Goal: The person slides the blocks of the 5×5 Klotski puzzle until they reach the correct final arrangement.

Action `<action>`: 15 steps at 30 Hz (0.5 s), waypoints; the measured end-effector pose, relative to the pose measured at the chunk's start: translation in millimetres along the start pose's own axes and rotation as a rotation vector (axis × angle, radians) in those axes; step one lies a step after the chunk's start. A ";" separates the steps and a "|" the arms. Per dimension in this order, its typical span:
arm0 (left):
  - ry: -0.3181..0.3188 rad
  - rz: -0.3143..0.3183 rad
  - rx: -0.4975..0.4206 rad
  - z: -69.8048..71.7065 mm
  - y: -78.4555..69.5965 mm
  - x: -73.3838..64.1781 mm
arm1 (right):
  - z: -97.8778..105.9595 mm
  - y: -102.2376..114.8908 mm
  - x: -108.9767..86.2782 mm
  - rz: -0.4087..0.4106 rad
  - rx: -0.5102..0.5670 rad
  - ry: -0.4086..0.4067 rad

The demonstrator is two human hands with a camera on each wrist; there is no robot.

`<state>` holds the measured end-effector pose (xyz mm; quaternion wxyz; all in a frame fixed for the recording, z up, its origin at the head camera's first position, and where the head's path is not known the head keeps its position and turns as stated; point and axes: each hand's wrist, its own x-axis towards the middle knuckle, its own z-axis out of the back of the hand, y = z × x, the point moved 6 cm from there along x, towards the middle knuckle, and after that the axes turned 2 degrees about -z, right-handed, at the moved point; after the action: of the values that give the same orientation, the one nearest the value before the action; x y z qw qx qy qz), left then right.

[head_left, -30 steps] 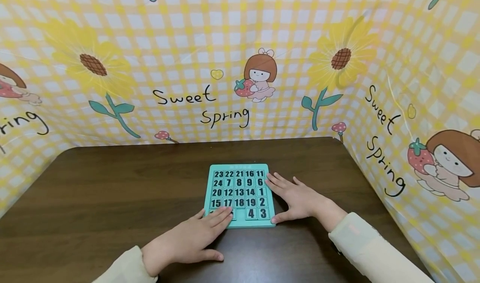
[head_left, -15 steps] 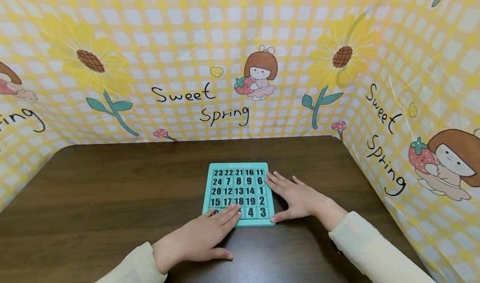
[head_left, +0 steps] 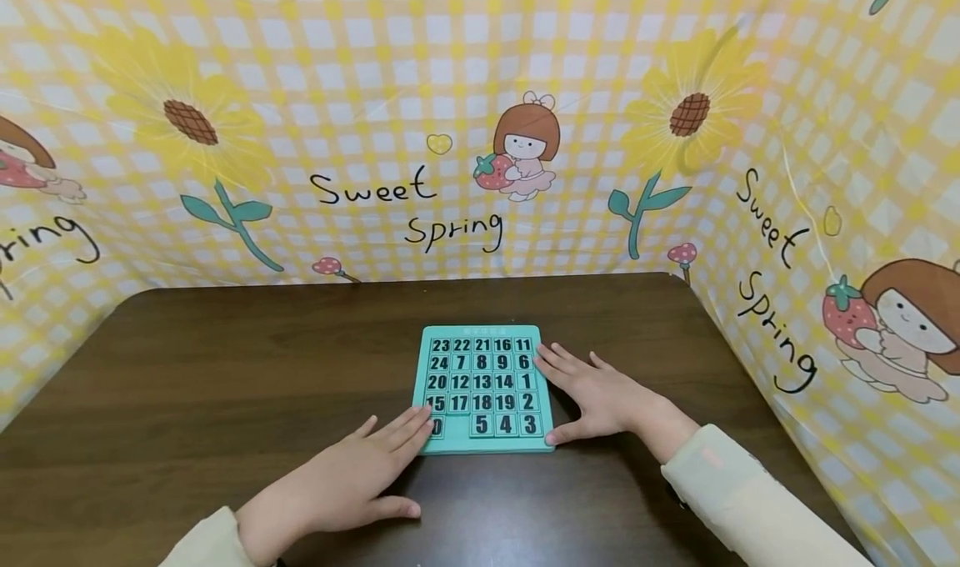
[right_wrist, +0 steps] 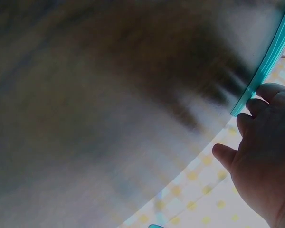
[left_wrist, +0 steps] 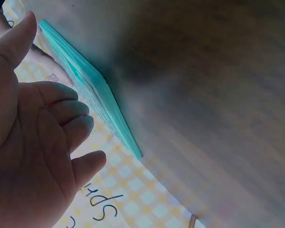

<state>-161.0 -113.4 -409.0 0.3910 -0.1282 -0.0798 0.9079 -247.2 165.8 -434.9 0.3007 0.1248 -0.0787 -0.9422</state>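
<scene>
Head view: we see the left hand and right hand at the board, fingers extended, thumbs wide.
The board lies flat on the table and holds rows of numbered tiles; in its near row we read 5, 4 and 3 at the right, with a bare slot just left of the 5. Over the board's near left corner, the left fingers cover part of a tile showing a 0; any other digit is hidden, and we cannot tell how firmly they press. The right fingertips meet the board's right edge, the thumb its near right corner. Our left wrist view slants the tiles past reading; the right wrist view cuts off the board, showing its edge.
</scene>
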 end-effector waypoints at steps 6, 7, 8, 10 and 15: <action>0.033 0.008 -0.039 -8.6 2.2 -0.3 | 0.0 -0.3 0.1 0.002 0.010 0.006; 0.035 0.006 -0.037 -9.5 2.1 0.5 | 0.1 0.0 0.4 0.004 0.011 0.005; 0.036 0.004 -0.036 -9.8 1.5 1.4 | 0.4 0.3 0.8 0.005 0.011 0.004; 0.037 -0.004 -0.025 -10.7 -0.1 3.6 | 0.1 0.7 0.8 0.006 0.013 0.003; 0.034 -0.016 -0.023 -12.6 -4.2 10.5 | 0.4 0.9 1.0 0.003 0.011 0.005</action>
<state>-161.4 -102.4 -421.8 0.3980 -0.1475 -0.0847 0.9015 -247.6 164.6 -434.6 0.3019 0.1289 -0.0832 -0.9409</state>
